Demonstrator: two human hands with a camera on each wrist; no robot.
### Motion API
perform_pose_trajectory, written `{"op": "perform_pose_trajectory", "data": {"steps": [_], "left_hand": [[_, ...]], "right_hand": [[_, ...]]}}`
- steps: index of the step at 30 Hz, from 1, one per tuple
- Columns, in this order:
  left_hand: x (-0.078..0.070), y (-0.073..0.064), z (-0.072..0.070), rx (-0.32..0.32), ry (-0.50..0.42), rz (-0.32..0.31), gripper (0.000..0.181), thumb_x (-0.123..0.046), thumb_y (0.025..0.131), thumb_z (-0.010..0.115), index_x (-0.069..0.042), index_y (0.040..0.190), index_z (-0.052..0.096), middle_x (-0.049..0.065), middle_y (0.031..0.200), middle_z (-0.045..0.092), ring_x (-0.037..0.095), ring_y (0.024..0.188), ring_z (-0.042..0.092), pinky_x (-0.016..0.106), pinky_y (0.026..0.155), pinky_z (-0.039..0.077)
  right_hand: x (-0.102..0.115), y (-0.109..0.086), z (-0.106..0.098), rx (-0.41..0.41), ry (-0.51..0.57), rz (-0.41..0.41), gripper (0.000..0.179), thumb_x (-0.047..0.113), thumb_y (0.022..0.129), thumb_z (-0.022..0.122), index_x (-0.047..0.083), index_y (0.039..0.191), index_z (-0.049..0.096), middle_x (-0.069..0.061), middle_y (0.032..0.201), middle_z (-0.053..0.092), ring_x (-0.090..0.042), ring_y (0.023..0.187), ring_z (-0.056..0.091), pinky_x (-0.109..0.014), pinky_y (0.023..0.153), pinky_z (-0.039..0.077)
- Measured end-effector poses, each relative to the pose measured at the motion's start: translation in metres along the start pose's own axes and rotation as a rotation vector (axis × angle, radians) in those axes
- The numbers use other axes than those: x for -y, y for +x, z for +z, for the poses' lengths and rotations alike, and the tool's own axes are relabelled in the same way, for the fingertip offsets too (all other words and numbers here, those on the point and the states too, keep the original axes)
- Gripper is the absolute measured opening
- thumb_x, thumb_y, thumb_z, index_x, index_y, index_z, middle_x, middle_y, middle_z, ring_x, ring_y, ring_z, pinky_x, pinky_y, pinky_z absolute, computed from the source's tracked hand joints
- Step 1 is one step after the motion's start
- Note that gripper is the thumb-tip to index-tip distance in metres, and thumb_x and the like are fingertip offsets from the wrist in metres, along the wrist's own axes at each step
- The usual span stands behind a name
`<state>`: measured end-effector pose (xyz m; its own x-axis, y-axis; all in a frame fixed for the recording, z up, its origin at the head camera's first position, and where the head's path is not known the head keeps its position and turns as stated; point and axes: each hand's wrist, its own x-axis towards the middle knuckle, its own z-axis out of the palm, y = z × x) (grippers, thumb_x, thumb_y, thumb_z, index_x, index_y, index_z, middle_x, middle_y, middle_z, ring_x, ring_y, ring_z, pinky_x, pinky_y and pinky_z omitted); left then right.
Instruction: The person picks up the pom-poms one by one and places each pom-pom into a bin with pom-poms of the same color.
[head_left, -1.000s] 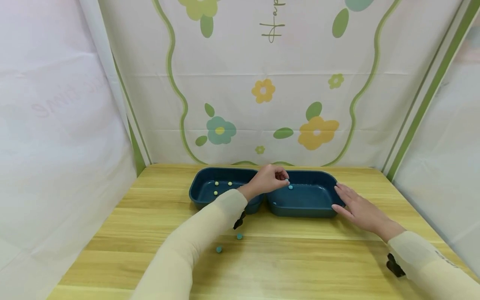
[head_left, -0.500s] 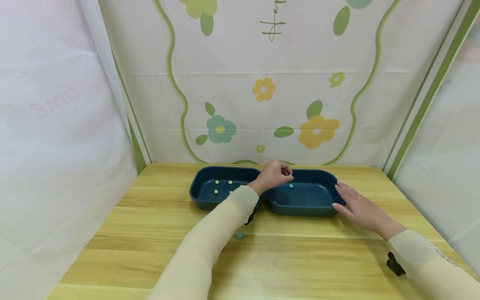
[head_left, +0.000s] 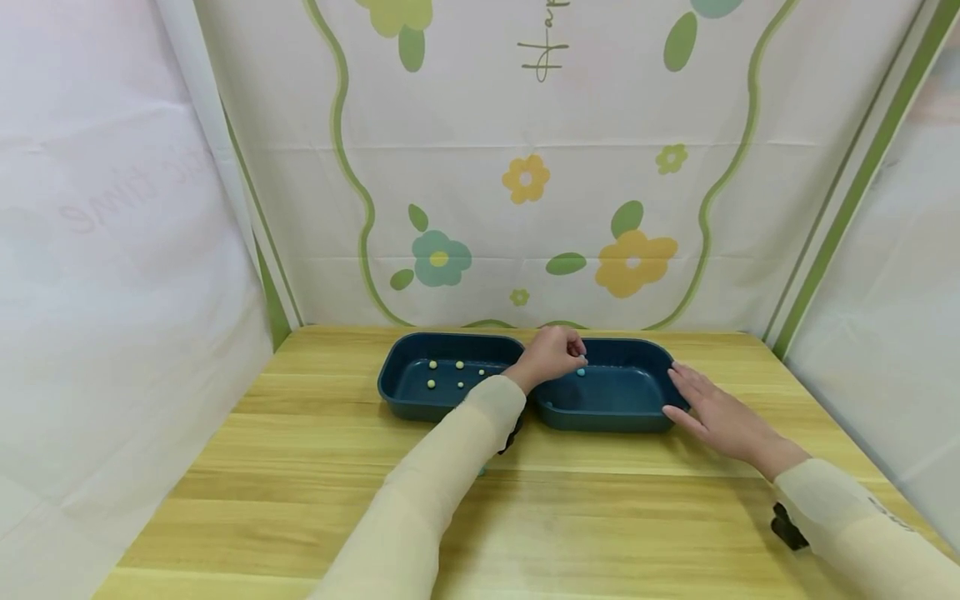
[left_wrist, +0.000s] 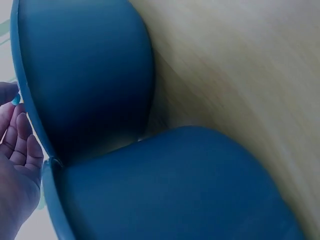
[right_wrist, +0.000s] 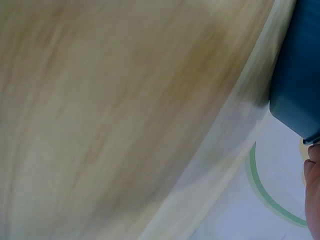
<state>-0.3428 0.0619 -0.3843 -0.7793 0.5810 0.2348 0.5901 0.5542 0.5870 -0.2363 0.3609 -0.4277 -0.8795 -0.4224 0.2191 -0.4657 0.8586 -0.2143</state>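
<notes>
My left hand is over the left end of the right dark-blue tray, pinching a small blue ball between thumb and fingertips. Inside that tray lies another blue ball, with a small blue spot near the front left corner. Straight fingers of my right hand rest against the tray's right end. The left dark-blue tray holds several pale yellow balls, some smaller than others; my left forearm covers part of its right end.
Both trays stand end to end near the back of the wooden table. A teal ball on the table shows beside the left sleeve, mostly hidden. Patterned cloth hangs behind the table and at both sides.
My left hand has shifted slightly right, still pinching the blue ball. Its sleeve now hides one teal ball on the table and most of another. My right hand stays put.
</notes>
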Motion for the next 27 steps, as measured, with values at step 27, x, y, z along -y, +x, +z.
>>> {"op": "perform_pose_trajectory", "data": {"steps": [27], "left_hand": [[-0.003,-0.003,-0.012,0.017,-0.029,0.005,0.004,-0.017,0.090,0.071,-0.013,0.091,0.070,-0.008,0.081,0.063,0.005,0.073,0.058,0.017,0.068,0.049]], "right_hand": [[-0.001,0.000,0.001,0.003,0.002,0.006,0.071,0.038,0.101,0.052,-0.008,0.149,0.026,-0.029,0.154,0.022,-0.046,0.139,0.022,-0.059,0.109,0.024]]}}
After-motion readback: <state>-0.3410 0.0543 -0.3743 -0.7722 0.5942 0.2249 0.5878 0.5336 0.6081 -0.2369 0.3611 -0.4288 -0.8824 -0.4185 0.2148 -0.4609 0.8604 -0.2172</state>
